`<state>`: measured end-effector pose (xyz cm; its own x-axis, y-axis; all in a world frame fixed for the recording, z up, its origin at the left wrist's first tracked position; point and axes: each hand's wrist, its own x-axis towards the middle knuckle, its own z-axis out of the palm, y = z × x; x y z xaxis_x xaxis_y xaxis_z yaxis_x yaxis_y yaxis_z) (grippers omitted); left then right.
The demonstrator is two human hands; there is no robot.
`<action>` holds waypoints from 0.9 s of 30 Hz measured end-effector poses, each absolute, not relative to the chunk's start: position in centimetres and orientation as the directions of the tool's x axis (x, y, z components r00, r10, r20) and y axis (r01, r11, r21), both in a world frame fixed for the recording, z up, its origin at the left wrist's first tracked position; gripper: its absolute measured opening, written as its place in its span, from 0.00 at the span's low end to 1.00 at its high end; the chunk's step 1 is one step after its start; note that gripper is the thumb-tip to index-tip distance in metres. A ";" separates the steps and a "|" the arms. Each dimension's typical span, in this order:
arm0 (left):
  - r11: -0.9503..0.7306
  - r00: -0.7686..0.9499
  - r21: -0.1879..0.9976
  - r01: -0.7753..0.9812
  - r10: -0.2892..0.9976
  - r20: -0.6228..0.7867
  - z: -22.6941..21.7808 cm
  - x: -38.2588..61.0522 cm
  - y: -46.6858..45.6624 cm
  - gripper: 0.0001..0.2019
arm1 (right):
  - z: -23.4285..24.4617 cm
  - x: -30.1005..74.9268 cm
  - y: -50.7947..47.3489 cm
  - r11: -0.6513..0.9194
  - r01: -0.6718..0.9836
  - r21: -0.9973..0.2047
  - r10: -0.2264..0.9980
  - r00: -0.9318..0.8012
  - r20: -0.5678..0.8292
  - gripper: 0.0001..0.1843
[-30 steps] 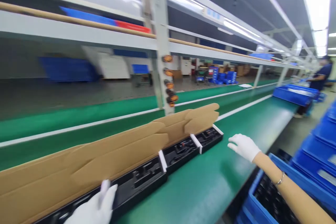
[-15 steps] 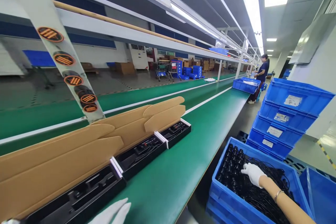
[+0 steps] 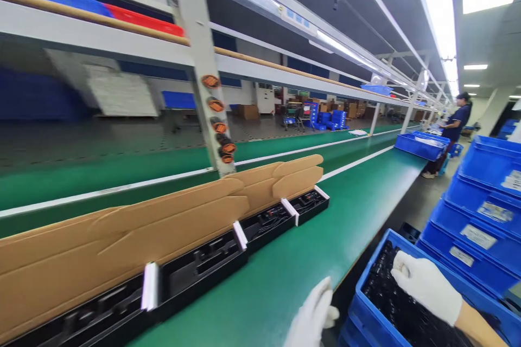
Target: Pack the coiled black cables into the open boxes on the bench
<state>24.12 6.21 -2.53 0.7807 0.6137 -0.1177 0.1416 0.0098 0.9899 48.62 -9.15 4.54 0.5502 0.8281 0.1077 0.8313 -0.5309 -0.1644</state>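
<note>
My right hand, in a white glove, is over a blue bin of black cabled parts. Its fingers are curled in a pinch; what they hold, if anything, is hidden. My left hand, also gloved, is above the near edge of the green work surface with fingers stretched and apart, nothing in them. To its left stands a row of long open black boxes with raised brown cardboard lids and white end flaps. Black trays with cutouts show in the nearer boxes; the farther ones hold black cabled items.
Stacked blue bins rise at the right. Another blue bin sits farther along the green bench, where a person stands. A white post with orange round stickers rises behind the boxes.
The view has turned left, so the boxes and bins sit farther right. My left hand has moved right, toward the bench edge. My right hand looks larger and nearer, its fingers curled.
</note>
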 end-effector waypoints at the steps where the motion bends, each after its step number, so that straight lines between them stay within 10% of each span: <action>1: 0.222 0.802 0.974 0.047 0.573 -0.169 -1.8 25.5 5.6 0.36 | 5.3 46.3 -7.9 -0.492 0.848 -0.198 0.837 0.523 0.159 0.11; 4: 0.613 0.843 0.724 -0.317 0.532 -0.081 0.5 27.1 6.2 0.41 | 6.8 40.3 -3.9 -0.229 0.952 -0.203 0.943 0.269 0.197 0.16; 8: 0.584 0.646 0.555 -0.593 0.756 -0.106 4.4 22.5 10.0 0.31 | 10.1 36.4 4.8 0.198 0.948 -0.251 0.972 -0.156 0.177 0.22; 15: 0.311 0.398 0.596 -0.740 0.917 0.016 8.5 13.5 14.7 0.18 | 15.0 33.3 27.9 0.350 0.828 -0.438 0.608 0.154 0.779 0.23; 27: 0.324 0.444 0.631 -0.705 0.895 0.036 8.1 11.9 17.8 0.14 | 15.5 30.0 34.2 0.251 0.817 -0.519 0.512 0.343 0.787 0.17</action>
